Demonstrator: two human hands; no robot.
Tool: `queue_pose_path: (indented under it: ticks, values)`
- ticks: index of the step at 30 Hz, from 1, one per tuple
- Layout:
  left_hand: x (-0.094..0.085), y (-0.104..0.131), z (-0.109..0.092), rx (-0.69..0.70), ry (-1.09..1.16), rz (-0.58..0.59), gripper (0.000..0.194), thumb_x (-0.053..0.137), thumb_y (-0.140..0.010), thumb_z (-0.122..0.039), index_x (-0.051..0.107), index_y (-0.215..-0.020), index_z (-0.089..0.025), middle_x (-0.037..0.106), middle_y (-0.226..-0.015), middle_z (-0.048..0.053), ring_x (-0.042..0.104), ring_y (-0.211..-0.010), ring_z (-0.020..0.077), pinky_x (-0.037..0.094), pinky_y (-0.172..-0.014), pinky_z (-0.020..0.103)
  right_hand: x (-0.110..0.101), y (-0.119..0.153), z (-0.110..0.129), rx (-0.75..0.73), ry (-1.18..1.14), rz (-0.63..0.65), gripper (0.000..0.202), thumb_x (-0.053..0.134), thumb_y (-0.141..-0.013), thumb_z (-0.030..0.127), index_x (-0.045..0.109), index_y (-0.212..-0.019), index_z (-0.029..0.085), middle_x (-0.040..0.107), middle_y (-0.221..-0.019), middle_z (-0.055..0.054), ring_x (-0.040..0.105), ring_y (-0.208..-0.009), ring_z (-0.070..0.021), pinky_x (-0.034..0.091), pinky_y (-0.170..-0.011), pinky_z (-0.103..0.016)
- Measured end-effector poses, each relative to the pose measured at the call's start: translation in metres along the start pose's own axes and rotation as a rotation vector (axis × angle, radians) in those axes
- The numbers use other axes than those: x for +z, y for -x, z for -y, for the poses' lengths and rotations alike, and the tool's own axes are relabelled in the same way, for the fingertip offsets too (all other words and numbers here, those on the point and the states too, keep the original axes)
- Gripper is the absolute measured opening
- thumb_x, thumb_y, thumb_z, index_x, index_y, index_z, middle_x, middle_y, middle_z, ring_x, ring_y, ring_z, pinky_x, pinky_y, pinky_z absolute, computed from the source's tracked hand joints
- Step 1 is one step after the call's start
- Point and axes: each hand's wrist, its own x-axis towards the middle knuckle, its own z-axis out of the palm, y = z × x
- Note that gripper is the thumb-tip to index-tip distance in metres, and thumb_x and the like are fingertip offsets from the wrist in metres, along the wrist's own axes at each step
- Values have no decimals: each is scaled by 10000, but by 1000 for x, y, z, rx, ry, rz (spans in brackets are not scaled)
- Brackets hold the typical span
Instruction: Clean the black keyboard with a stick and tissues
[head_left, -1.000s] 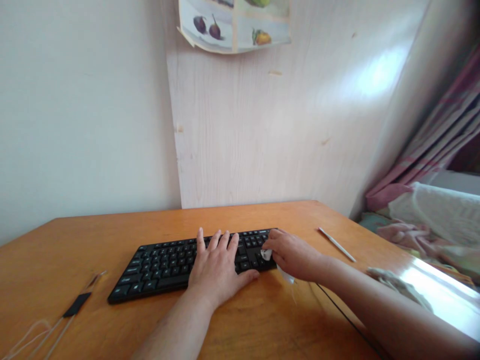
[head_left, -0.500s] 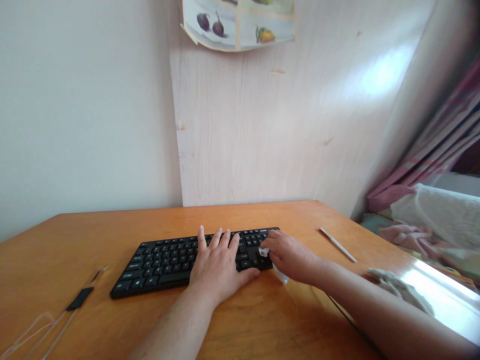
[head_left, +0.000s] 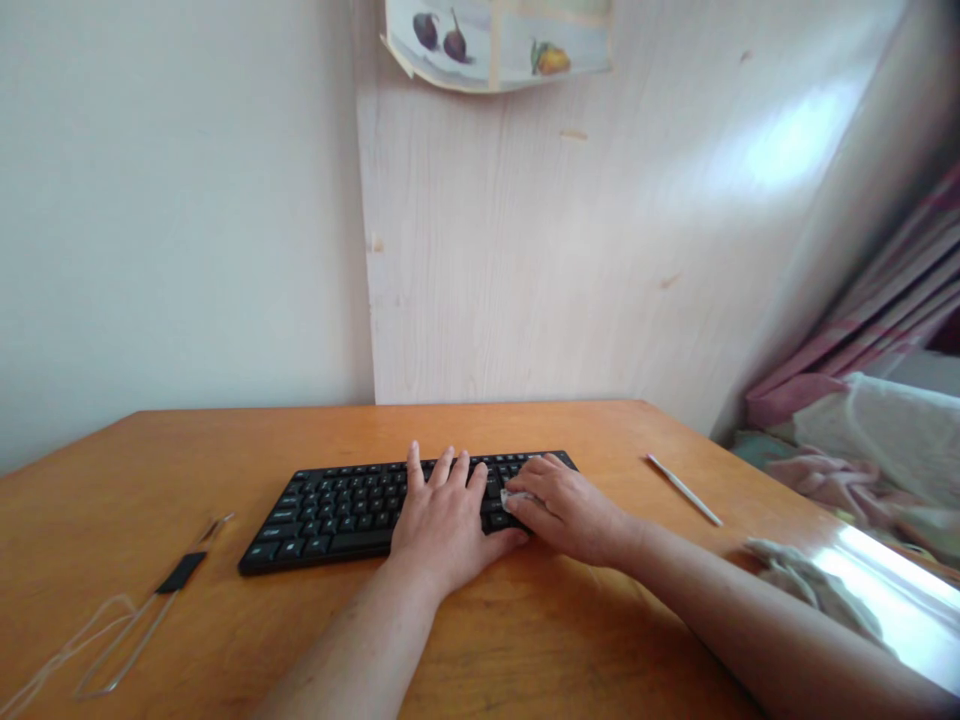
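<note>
A black keyboard [head_left: 337,515] lies slightly slanted on the wooden desk [head_left: 525,640]. Across its middle-right keys rests my left hand [head_left: 446,515], fingers spread and thumb stretched toward the right. My right hand [head_left: 566,505] is over the number-pad end, its fingers bent down and pressing a crumpled white tissue [head_left: 514,497] against the keys. Only a small part of the tissue shows; the rest is under the fingers. The left thumb tip comes close to the right hand.
A white pencil-like stick [head_left: 684,490] lies to the right. Nearer on that side is a crumpled greyish cloth [head_left: 817,585]. At the left sits a bent wire loop with a black band [head_left: 181,572] and thin pale string [head_left: 60,655]. A wall stands behind the desk.
My right hand has shifted left along the keyboard with the tissue, and its fingers are flatter. The left hand stays on the keys. The whole view has shifted slightly.
</note>
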Motion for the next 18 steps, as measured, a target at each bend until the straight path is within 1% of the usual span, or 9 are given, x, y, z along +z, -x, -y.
queue_pose_path:
  ticks: [2, 5, 7, 9, 11, 14, 18]
  values:
    - [-1, 0, 0, -6, -10, 8, 873, 366, -782, -843, 557, -1373, -229, 517, -1478, 144, 332, -1441, 369, -127, -1171, 641, 3, -1, 0, -7, -28, -23, 198, 522, -966, 259, 696, -906, 186, 665, -896, -63, 568, -922, -196, 417, -900, -357]
    - [-2, 0, -1, -15, -9, 12, 885, 373, -768, -857, 563, -1368, -234, 518, -1478, 144, 326, -1444, 369, -132, -1169, 642, 9, -2, -7, 57, -83, -72, 181, 528, -933, 174, 706, -900, 186, 670, -912, -67, 584, -906, -190, 441, -868, -341]
    - [-2, 0, -1, -10, -4, 4, 912, 370, -756, -871, 570, -1363, -221, 522, -1472, 154, 327, -1442, 371, -131, -1170, 640, 12, -1, -12, 116, -111, -111, 186, 543, -884, 120, 701, -963, 175, 679, -957, -74, 593, -927, -192, 450, -865, -332]
    - [-2, 0, -1, -7, -1, -5, 927, 365, -751, -878, 574, -1359, -211, 525, -1466, 159, 327, -1441, 371, -130, -1171, 637, 13, -1, -14, 144, -113, -126, 245, 555, -837, 89, 688, -1028, 165, 686, -997, -79, 596, -958, -200, 449, -882, -335]
    - [-2, 0, -1, -7, 7, -8, 917, 369, -756, -873, 575, -1357, -211, 524, -1468, 158, 323, -1443, 371, -129, -1169, 641, 10, 0, -13, 131, -103, -89, 268, 552, -808, 72, 694, -1014, 168, 686, -985, -75, 598, -934, -197, 450, -871, -330]
    - [-2, 0, -1, -7, 24, -2, 895, 384, -763, -860, 575, -1357, -219, 518, -1474, 152, 312, -1448, 374, -124, -1166, 649, 2, 2, -8, 79, -86, 0, 255, 539, -783, 51, 718, -907, 184, 678, -910, -61, 595, -876, -186, 451, -832, -313]
    - [-2, 0, 0, -8, 17, -6, 907, 372, -758, -868, 572, -1359, -219, 524, -1470, 151, 318, -1447, 376, -134, -1166, 646, -12, 6, 1, 68, -41, 78, 229, 539, -785, 61, 719, -835, 192, 679, -897, -61, 594, -893, -195, 441, -837, -320]
